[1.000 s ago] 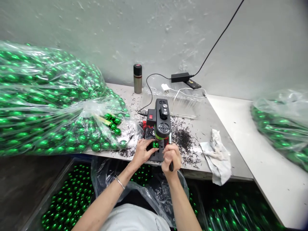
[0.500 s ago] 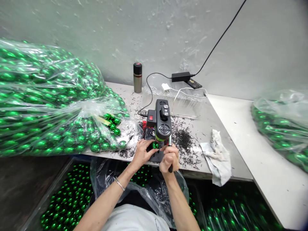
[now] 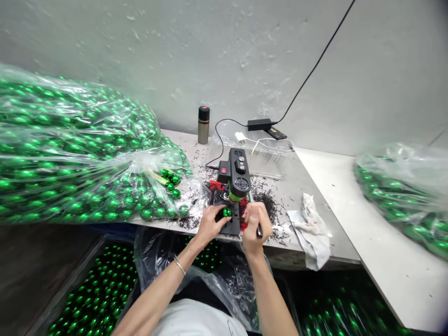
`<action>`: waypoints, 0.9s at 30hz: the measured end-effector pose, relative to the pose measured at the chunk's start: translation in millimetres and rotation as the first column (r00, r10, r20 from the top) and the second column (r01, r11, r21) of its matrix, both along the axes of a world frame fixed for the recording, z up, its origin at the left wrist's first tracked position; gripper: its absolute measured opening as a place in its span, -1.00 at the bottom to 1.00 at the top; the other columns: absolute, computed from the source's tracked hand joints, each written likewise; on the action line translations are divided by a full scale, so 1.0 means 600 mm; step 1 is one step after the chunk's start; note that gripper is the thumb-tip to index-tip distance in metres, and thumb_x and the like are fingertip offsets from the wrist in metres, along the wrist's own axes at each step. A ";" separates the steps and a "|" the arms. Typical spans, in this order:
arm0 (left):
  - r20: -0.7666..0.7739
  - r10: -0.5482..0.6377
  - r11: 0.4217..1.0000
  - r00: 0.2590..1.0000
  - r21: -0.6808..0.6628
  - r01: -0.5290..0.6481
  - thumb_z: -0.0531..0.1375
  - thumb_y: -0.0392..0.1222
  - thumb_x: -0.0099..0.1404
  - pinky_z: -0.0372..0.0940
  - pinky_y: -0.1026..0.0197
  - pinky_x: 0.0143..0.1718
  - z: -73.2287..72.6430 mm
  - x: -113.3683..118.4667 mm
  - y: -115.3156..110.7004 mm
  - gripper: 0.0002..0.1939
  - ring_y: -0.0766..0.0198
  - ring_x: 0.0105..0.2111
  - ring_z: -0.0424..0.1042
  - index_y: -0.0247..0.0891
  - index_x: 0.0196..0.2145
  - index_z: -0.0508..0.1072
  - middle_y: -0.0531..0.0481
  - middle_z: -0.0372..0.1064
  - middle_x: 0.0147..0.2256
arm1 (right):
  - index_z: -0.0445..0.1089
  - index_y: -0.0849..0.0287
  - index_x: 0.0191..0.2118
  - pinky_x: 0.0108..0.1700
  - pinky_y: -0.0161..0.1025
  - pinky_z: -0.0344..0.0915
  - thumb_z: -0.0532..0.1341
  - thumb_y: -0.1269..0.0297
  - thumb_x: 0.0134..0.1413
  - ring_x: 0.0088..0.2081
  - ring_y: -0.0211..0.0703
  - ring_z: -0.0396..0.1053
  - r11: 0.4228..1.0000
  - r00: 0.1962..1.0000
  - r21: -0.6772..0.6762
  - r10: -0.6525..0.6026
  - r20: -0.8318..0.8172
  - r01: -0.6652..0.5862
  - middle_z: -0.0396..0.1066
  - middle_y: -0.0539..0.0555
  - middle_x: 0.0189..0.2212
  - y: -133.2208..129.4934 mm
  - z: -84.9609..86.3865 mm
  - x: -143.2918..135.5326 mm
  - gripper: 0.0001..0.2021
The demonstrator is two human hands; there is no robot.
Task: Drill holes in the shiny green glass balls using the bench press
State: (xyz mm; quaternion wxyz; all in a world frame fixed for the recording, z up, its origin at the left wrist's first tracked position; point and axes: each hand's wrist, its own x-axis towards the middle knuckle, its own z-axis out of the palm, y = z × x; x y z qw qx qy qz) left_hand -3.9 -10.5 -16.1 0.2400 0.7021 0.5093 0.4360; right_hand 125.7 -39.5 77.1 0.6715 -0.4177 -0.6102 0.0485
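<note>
My left hand (image 3: 210, 222) pinches a shiny green ball (image 3: 227, 212) between thumb and fingers, at the base of a small bench drill press (image 3: 239, 173). The ball sits just below the press's head, over the black base plate (image 3: 231, 227). My right hand (image 3: 256, 222) is closed round the press's lever handle (image 3: 259, 231), whose dark end sticks out below the fist. Red and black shavings (image 3: 244, 212) lie around the base. The tip of the press's tool is too small to make out.
A large clear bag of green balls (image 3: 87, 154) fills the left, with a few loose balls at its mouth. Behind stand a flask (image 3: 203, 125), a power adapter (image 3: 259, 124) and a clear plastic tray (image 3: 269, 163). A stained cloth (image 3: 310, 233) hangs over the front edge. Another bag (image 3: 402, 196) lies right.
My right hand has moved a little to the right and away from the ball with the lever. My left hand stays at the ball. The whole view has shifted slightly.
</note>
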 end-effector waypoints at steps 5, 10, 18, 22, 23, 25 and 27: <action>-0.128 -0.090 0.983 0.988 0.148 0.109 0.26 0.04 0.34 0.29 -0.09 0.10 0.004 -0.023 -0.080 -0.50 -0.03 0.04 0.45 -0.21 0.16 0.41 -0.24 0.49 0.04 | 0.18 0.12 -0.53 -0.34 -0.23 0.20 0.04 0.32 0.35 -0.41 -0.25 0.26 0.996 0.998 -0.089 0.028 -0.054 -0.032 0.23 -0.03 -0.50 -0.007 0.039 -0.002 -0.65; -0.308 0.103 0.982 0.946 0.183 -0.047 0.15 -0.02 0.42 0.23 -0.09 0.12 0.044 -0.096 -0.055 -0.60 -0.06 0.09 0.38 -0.21 0.12 0.44 -0.27 0.44 0.08 | 0.24 0.12 -0.49 -0.38 -0.22 0.19 0.06 0.31 0.34 -0.45 -0.25 0.25 0.999 0.994 -0.038 0.013 -0.110 -0.017 0.25 -0.03 -0.50 -0.003 0.011 -0.009 -0.69; -0.650 0.075 0.968 0.757 -0.134 -0.211 0.23 -0.40 0.11 0.29 -0.08 -0.07 0.105 -0.211 0.123 -0.92 -0.20 -0.16 0.46 -0.31 -0.45 0.52 -0.38 0.49 -0.35 | 0.21 0.12 -0.49 -0.37 -0.22 0.20 0.06 0.35 0.34 -0.43 -0.24 0.26 1.000 0.995 -0.019 0.010 -0.095 -0.012 0.24 -0.02 -0.49 -0.001 -0.001 -0.009 -0.69; -0.599 0.012 0.971 0.800 -0.186 -0.153 0.30 -0.33 0.06 0.33 0.00 -0.11 0.108 -0.216 0.143 -0.91 -0.14 -0.22 0.50 -0.25 -0.55 0.47 -0.28 0.47 -0.46 | 0.19 0.12 -0.52 -0.39 -0.22 0.19 0.05 0.35 0.33 -0.44 -0.23 0.25 1.000 0.998 0.008 0.009 -0.069 -0.009 0.22 -0.02 -0.51 -0.001 -0.001 -0.008 -0.67; -0.590 0.002 0.972 0.807 -0.188 -0.140 0.31 -0.29 0.07 0.34 0.02 -0.10 0.110 -0.216 0.144 -0.95 -0.11 -0.22 0.50 -0.25 -0.50 0.50 -0.25 0.49 -0.44 | 0.19 0.11 -0.52 -0.40 -0.22 0.19 0.05 0.35 0.33 -0.44 -0.24 0.25 1.000 0.998 0.008 0.008 -0.059 -0.008 0.22 -0.02 -0.52 -0.001 0.000 -0.008 -0.67; -0.505 -0.012 0.973 0.863 -0.204 -0.106 0.32 -0.18 0.13 0.36 0.05 -0.09 0.116 -0.212 0.139 -0.86 -0.04 -0.21 0.52 -0.25 -0.32 0.57 -0.19 0.55 -0.33 | 0.18 0.11 -0.52 -0.40 -0.22 0.18 0.04 0.35 0.33 -0.45 -0.24 0.24 1.000 0.999 0.003 0.003 -0.047 -0.003 0.22 -0.03 -0.52 -0.001 0.002 -0.008 -0.67; -0.230 -0.031 0.962 0.973 -0.271 -0.033 0.31 -0.04 0.17 0.39 0.09 -0.10 0.118 -0.200 0.128 -0.67 0.04 -0.18 0.53 -0.23 -0.13 0.57 -0.12 0.57 -0.21 | 0.17 0.11 -0.53 -0.40 -0.22 0.18 0.04 0.34 0.34 -0.45 -0.24 0.24 1.000 0.999 -0.003 -0.004 -0.052 0.004 0.22 -0.03 -0.53 -0.001 0.008 -0.009 -0.66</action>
